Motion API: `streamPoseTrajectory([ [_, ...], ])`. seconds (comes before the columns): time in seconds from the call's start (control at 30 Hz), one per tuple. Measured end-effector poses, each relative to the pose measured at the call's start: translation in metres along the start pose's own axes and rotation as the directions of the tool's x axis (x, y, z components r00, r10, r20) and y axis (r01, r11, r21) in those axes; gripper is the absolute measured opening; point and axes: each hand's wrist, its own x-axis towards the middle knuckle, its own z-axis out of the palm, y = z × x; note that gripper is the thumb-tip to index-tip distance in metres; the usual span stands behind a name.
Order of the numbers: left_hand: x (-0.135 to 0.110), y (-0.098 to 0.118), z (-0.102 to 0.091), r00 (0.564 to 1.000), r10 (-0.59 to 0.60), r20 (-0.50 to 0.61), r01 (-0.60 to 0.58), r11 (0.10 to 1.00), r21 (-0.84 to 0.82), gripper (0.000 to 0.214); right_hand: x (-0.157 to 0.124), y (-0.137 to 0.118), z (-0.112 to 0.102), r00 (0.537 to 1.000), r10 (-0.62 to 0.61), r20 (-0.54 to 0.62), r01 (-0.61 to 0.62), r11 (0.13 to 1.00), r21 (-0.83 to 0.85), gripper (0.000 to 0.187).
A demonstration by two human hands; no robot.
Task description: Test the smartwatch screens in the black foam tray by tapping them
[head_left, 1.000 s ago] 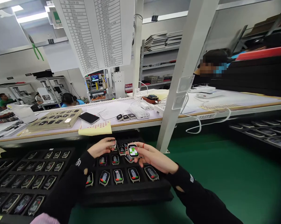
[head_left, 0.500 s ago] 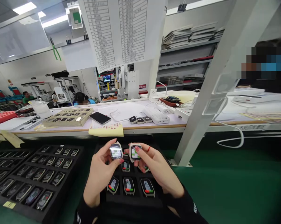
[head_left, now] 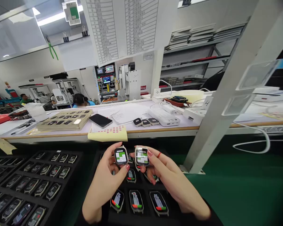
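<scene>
My left hand (head_left: 108, 177) grips a smartwatch case (head_left: 121, 156) by its edges, between thumb and fingers, its lit screen showing green and white blocks. Close beside it, my right hand (head_left: 163, 169) holds a second smartwatch case (head_left: 141, 157) with a similar lit screen, the thumb at the screen's right edge. Both are strapless and raised above a black foam tray (head_left: 125, 216). In the tray's pockets lie more watch cases, among them one (head_left: 136, 201) whose screen has a red and green bar at the bottom. My hands hide part of the tray's far rows.
Further black trays of watch cases (head_left: 45, 169) stand at the left. Beyond is a workbench with a phone (head_left: 100, 120), a beige tray (head_left: 63, 121), a white power bank (head_left: 163, 116) and small dark pieces (head_left: 145, 122). A metal post (head_left: 226, 94) rises at the right.
The left watch has tilted, so its screen now shows green and white blocks instead of glare. The right thumb has shifted from over its screen to the edge. The camera view has shifted somewhat.
</scene>
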Motion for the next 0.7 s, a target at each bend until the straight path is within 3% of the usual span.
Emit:
streamPoseTrajectory([
  [0.1,-0.001,0.001,-0.004,1.000,-0.003,0.015,0.003,1.000,-0.014,0.055,-0.001,-0.001,0.001,1.000,-0.001,0.018,0.002,0.999,-0.040,0.067],
  [0.2,-0.001,0.003,-0.006,0.999,0.011,-0.038,-0.013,0.999,-0.047,0.041,-0.002,0.001,0.002,1.000,-0.001,0.016,0.002,0.996,-0.086,0.063],
  [0.37,-0.003,0.006,-0.005,0.995,0.006,-0.100,-0.007,1.000,-0.005,0.034,0.000,0.007,0.003,1.000,-0.007,-0.031,0.007,1.000,-0.019,0.061],
  [0.7,-0.007,0.008,0.009,1.000,-0.002,0.020,0.002,0.999,-0.036,0.040,-0.001,0.005,-0.001,1.000,-0.008,-0.025,0.006,0.996,-0.088,0.058],
])
